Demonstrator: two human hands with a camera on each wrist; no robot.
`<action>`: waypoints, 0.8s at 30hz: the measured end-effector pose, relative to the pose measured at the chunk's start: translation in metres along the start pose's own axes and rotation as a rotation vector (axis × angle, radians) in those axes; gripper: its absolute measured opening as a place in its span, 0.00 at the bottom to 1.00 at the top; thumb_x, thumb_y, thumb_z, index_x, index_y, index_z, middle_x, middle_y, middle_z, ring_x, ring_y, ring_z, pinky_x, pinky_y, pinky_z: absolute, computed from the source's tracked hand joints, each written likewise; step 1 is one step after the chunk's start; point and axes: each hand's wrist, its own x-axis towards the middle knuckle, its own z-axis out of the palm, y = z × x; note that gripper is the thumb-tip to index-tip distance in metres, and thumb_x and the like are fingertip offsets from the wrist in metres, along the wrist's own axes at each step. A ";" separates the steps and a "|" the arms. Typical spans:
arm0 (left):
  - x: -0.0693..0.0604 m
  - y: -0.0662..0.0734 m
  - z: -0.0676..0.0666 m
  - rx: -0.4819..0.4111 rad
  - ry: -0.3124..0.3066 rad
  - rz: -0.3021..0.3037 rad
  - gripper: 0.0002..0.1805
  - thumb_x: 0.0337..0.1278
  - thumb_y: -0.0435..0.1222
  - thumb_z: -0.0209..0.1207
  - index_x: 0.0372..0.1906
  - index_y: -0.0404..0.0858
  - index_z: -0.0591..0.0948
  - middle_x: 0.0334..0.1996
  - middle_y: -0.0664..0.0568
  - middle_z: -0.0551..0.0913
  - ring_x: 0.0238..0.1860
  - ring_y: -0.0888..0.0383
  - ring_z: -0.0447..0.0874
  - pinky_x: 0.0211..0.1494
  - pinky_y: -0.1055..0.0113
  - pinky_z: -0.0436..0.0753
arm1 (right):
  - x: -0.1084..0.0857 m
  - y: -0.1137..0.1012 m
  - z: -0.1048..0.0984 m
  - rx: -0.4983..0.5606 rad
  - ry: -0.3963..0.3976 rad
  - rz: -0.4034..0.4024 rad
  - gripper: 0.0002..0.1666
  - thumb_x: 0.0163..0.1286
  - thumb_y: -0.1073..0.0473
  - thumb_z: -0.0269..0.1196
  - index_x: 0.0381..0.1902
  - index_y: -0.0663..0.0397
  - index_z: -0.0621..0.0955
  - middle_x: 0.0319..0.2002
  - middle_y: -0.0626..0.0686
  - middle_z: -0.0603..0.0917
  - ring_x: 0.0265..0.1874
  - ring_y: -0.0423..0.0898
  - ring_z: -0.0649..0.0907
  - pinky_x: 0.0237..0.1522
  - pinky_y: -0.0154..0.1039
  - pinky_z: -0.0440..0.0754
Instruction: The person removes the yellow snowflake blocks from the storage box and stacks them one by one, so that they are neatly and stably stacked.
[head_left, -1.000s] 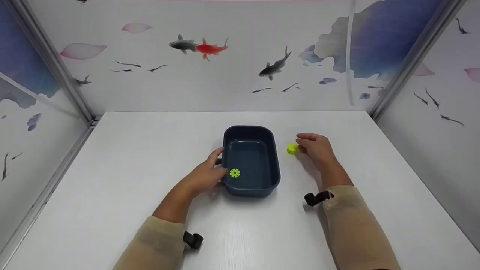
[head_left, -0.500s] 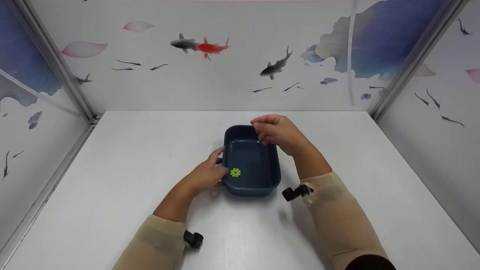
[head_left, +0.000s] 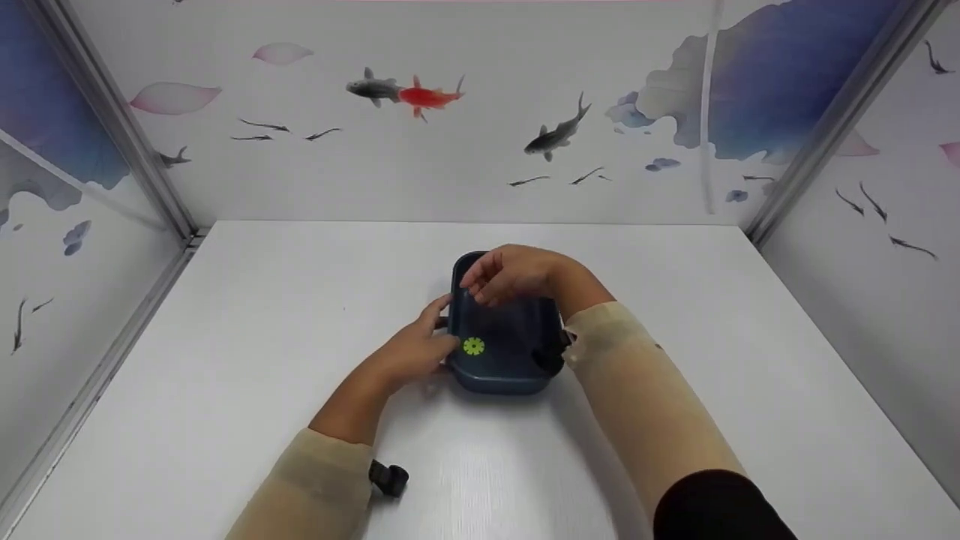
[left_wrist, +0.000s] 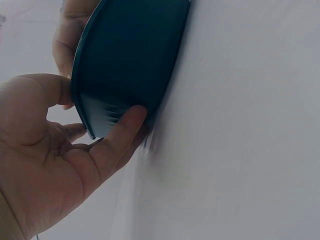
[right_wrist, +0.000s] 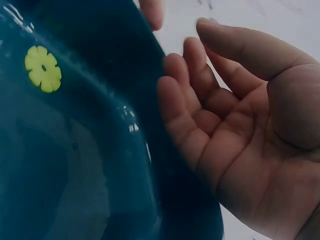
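A deep, dark blue rectangular dish (head_left: pixel 506 382) stands on the white table. Inside it, near the left wall, lies a yellow-green notched plastic disc (head_left: pixel 473 346), also visible in the right wrist view. My left hand (head_left: pixel 416 345) grips the dish's left side; in the left wrist view the thumb is at the rim and fingers lie against the outer wall. Above the far part of the dish is my right hand (head_left: pixel 517 274). Its fingers bend loosely in the right wrist view, with nothing seen in the palm. The yellow-green piece seen earlier at the right is out of sight.
The white tabletop (head_left: pixel 262 300) extends around the dish. Low white walls (head_left: pixel 315 180) with painted fish and petals enclose the back and sides. My right forearm (head_left: pixel 637 390) crosses over the right side of the dish and the table there.
My right hand has moved left from beside the yellow-green piece to over the dish. That piece is no longer seen; my forearm covers its former place. My left hand stays put.
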 end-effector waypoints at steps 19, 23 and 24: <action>-0.002 0.001 -0.002 0.027 -0.016 0.002 0.46 0.72 0.42 0.55 0.88 0.61 0.49 0.85 0.47 0.62 0.78 0.49 0.73 0.73 0.49 0.83 | 0.030 0.014 0.010 -0.448 -0.224 0.162 0.22 0.68 0.66 0.73 0.57 0.41 0.89 0.53 0.47 0.88 0.53 0.42 0.83 0.63 0.38 0.81; -0.001 0.000 -0.002 0.015 -0.022 0.013 0.45 0.72 0.42 0.54 0.88 0.59 0.48 0.85 0.47 0.61 0.77 0.49 0.74 0.71 0.50 0.84 | 0.031 0.013 0.014 -0.574 -0.213 0.180 0.21 0.67 0.61 0.75 0.53 0.29 0.90 0.50 0.45 0.86 0.54 0.44 0.79 0.64 0.42 0.76; -0.001 0.000 -0.002 0.009 -0.026 0.013 0.45 0.73 0.42 0.54 0.88 0.59 0.48 0.85 0.47 0.61 0.77 0.49 0.74 0.71 0.50 0.84 | 0.031 0.013 0.015 -0.608 -0.209 0.187 0.21 0.67 0.60 0.75 0.52 0.26 0.90 0.50 0.45 0.85 0.54 0.45 0.79 0.64 0.43 0.76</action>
